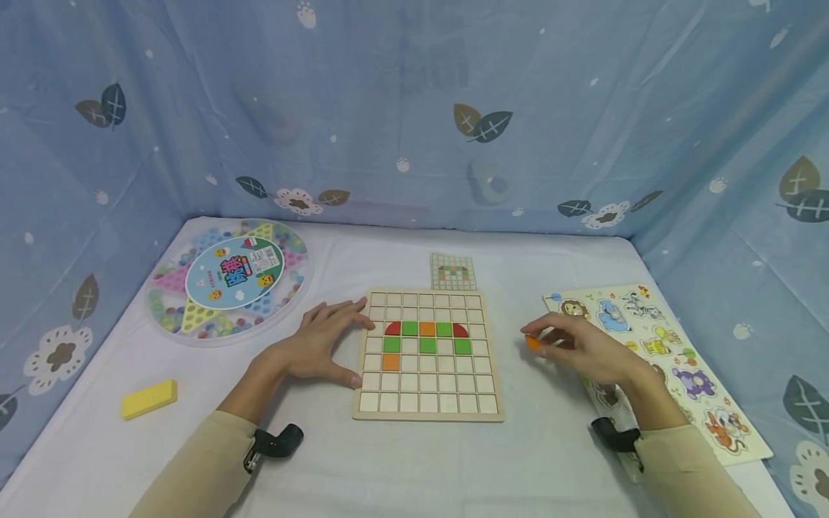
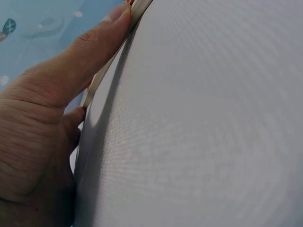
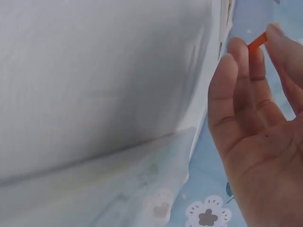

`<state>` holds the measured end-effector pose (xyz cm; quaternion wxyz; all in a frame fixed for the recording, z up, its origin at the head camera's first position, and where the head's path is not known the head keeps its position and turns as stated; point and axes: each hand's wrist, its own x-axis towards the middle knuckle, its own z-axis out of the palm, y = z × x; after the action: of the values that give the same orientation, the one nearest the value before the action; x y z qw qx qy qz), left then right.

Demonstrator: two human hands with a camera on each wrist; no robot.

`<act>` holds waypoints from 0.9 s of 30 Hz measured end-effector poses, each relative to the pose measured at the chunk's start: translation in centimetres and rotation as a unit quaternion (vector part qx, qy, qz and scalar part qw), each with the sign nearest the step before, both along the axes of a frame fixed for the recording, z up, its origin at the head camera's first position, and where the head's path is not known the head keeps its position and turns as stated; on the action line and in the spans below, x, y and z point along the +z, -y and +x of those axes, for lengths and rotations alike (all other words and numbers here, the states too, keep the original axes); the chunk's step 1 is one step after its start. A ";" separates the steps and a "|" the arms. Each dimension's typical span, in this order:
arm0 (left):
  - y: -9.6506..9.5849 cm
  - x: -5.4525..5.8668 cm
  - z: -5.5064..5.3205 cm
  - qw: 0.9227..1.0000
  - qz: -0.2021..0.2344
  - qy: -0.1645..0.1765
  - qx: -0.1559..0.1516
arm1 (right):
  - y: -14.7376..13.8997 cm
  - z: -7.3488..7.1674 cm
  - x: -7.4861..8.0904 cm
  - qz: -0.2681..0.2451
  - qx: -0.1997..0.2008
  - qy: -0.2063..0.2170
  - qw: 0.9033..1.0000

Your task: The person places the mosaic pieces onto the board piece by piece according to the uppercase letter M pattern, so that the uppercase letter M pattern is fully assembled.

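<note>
A square wooden grid board (image 1: 427, 416) lies flat at mid-table. Set in its cells are red quarter-round tiles (image 1: 460, 330), several green square tiles (image 1: 427, 346) and two orange ones (image 1: 391, 362), forming an arch-like pattern. My left hand (image 1: 314, 349) rests at the board's left edge, thumb (image 2: 102, 40) and fingers spread apart and touching the rim. To the right of the board, my right hand (image 1: 592, 350) pinches a small orange tile (image 1: 533, 342) between thumb and fingertips. In the right wrist view that orange tile (image 3: 257, 41) appears edge-on.
Behind the board lies a small pattern card (image 1: 453, 283) printed with a similar coloured grid. A round game box (image 1: 294, 288) with beads sits back left, a yellow block (image 1: 150, 399) front left. An animal puzzle board (image 1: 673, 345) lies partly under the right forearm.
</note>
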<state>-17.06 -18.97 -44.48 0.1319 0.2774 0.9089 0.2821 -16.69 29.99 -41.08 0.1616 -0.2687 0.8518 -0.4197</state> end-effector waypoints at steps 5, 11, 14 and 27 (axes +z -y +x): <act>0.1 0.0 0.1 1.000 0.005 0.001 -0.001 | 0.3 -0.2 -0.2 -0.034 0.007 0.011 0.999; 0.2 0.0 0.1 1.000 0.004 0.001 -0.002 | 0.8 -0.2 -0.2 -0.079 0.009 0.055 0.995; 0.3 -0.1 0.1 1.000 0.005 0.003 -0.003 | 1.1 -0.3 -0.3 -0.082 0.015 0.057 0.995; 0.3 -0.1 0.0 1.000 -0.007 -0.001 -0.004 | 3.3 -0.8 -0.3 -0.099 0.043 0.049 0.993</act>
<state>-17.08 -19.22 -44.58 0.1343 0.2798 0.9101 0.2747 -17.52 26.72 -41.40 0.1933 -0.2988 0.7851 -0.5070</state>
